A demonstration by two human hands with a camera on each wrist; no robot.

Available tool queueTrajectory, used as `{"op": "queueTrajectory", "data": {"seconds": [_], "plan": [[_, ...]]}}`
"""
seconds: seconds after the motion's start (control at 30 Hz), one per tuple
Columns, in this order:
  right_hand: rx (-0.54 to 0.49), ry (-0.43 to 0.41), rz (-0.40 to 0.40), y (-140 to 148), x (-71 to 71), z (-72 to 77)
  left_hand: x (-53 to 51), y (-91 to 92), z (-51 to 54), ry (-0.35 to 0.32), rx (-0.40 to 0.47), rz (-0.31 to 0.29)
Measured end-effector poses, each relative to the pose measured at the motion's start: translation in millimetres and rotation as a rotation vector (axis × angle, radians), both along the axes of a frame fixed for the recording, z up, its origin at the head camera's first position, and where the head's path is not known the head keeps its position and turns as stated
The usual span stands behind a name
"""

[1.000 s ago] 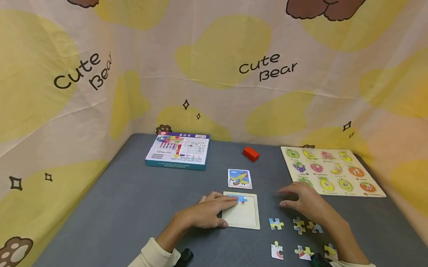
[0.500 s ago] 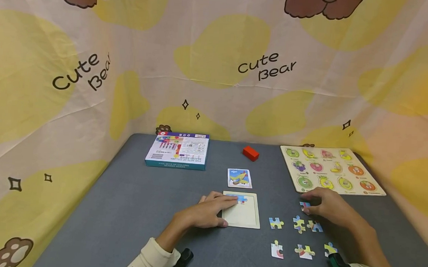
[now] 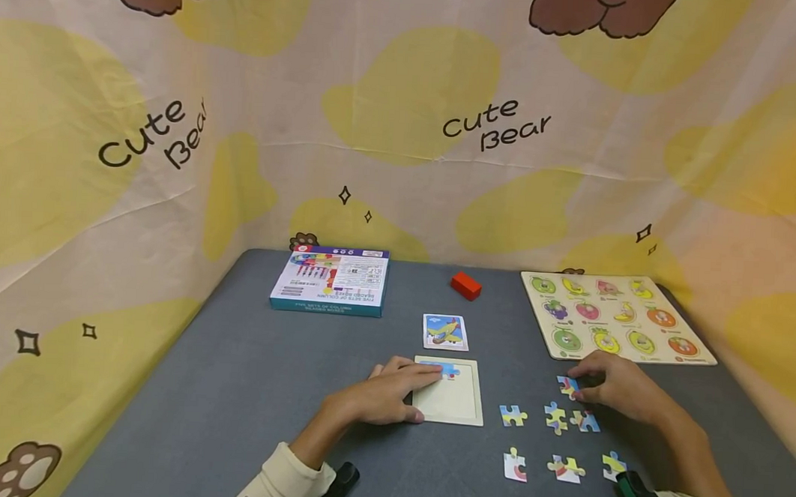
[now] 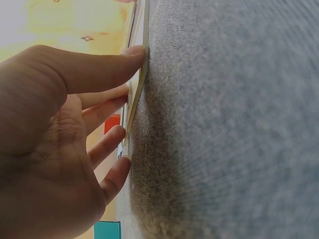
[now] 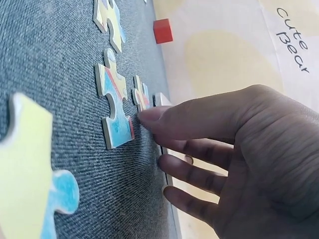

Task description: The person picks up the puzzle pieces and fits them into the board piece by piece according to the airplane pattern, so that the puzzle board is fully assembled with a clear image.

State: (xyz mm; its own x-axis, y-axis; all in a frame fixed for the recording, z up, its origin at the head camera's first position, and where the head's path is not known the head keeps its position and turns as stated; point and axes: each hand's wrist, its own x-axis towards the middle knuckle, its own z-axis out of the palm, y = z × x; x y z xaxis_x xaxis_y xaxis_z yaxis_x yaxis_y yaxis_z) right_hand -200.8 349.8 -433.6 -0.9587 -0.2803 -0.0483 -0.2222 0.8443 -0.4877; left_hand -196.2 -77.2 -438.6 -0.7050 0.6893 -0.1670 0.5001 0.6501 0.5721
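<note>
My left hand (image 3: pixel 386 394) rests on a small cream puzzle tray (image 3: pixel 454 401), fingers extended over its left side and thumb at its near edge. A blue joined puzzle section (image 3: pixel 450 370) lies along the tray's top, partly under the fingertips. To the right, my right hand (image 3: pixel 623 386) pinches the edge of a blue, red and yellow puzzle piece (image 3: pixel 568 387) low at the table; the right wrist view shows the thumb against this puzzle piece (image 5: pixel 141 94). Several loose pieces lie nearby, among them a yellow-blue puzzle piece (image 3: pixel 513 416) and a pink-white puzzle piece (image 3: pixel 515 465).
Above the tray lies an airplane picture card (image 3: pixel 445 332). A red block (image 3: pixel 466 286) sits at the back, a flat teal-edged box (image 3: pixel 331 281) at back left. At back right is a fruit board (image 3: pixel 617 318), just beyond my right hand. Patterned cloth walls enclose the grey table (image 3: pixel 242 390).
My right hand has moved right and down from beside the fruit board to the topmost loose puzzle piece, taking its edge. My left hand has stayed on the tray.
</note>
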Motion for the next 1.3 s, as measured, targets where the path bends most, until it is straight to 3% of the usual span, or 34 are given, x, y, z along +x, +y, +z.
{"op": "queueTrajectory", "data": {"seconds": [0.5, 1.3], "plan": [[-0.007, -0.023, -0.006, 3, 1.2, -1.6, -1.5, 0.6, -2.3, 0.002, -0.028, 0.01], [0.036, 0.034, 0.026, -11, -1.1, -0.5, 0.5, 0.3, -1.4, 0.002, -0.004, 0.005]]}}
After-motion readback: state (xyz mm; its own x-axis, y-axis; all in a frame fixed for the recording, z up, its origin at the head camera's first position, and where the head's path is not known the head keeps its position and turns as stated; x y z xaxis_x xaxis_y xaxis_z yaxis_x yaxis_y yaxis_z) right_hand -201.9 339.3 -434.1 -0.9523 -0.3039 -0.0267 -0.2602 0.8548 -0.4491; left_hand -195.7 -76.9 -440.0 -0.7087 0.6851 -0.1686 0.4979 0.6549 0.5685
